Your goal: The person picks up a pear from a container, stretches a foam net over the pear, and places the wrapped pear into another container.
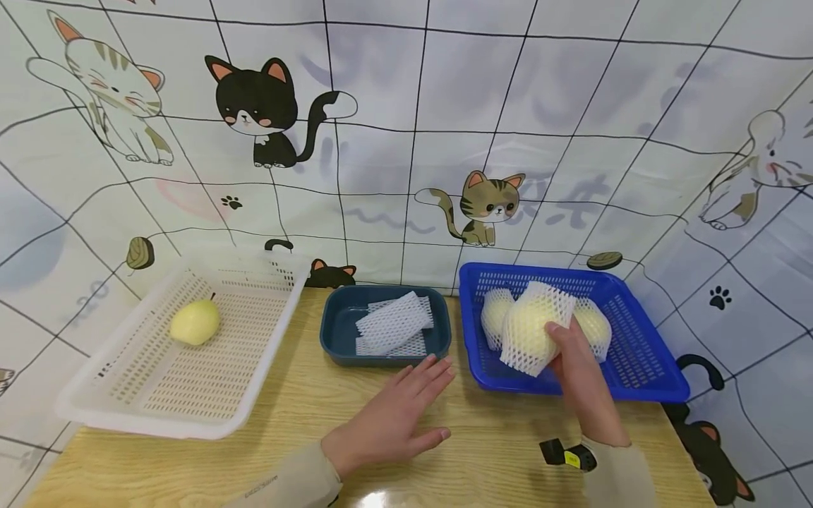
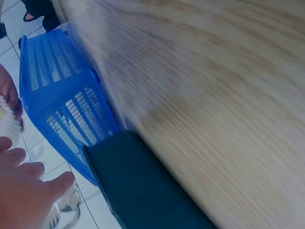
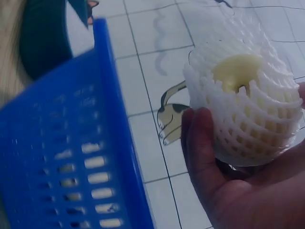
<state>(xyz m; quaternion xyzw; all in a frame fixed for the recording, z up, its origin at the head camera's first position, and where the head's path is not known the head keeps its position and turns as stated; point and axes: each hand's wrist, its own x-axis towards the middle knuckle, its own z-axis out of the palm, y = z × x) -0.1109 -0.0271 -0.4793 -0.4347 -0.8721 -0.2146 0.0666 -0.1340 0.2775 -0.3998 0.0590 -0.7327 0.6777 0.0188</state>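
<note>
My right hand (image 1: 574,360) grips a pale yellow pear (image 1: 532,330) wrapped in a white foam net (image 3: 252,114), held over the blue basket (image 1: 641,367). In the right wrist view, the pear's hollow with a bit of stem shows through the net's open end. Two more netted fruits, one on the left (image 1: 495,317) and one on the right (image 1: 592,328), lie in that basket, partly hidden. My left hand (image 1: 396,416) hovers with fingers extended, holding nothing, near the front of a dark teal tray (image 1: 339,339). Several flattened foam nets (image 1: 395,324) lie in this tray.
At the left stands a white plastic basket (image 1: 254,381) with one bare yellow pear (image 1: 195,322) in it. All containers sit on a wood-grain table (image 1: 286,423). A cat-printed wall covering (image 1: 381,162) rises behind and at both sides.
</note>
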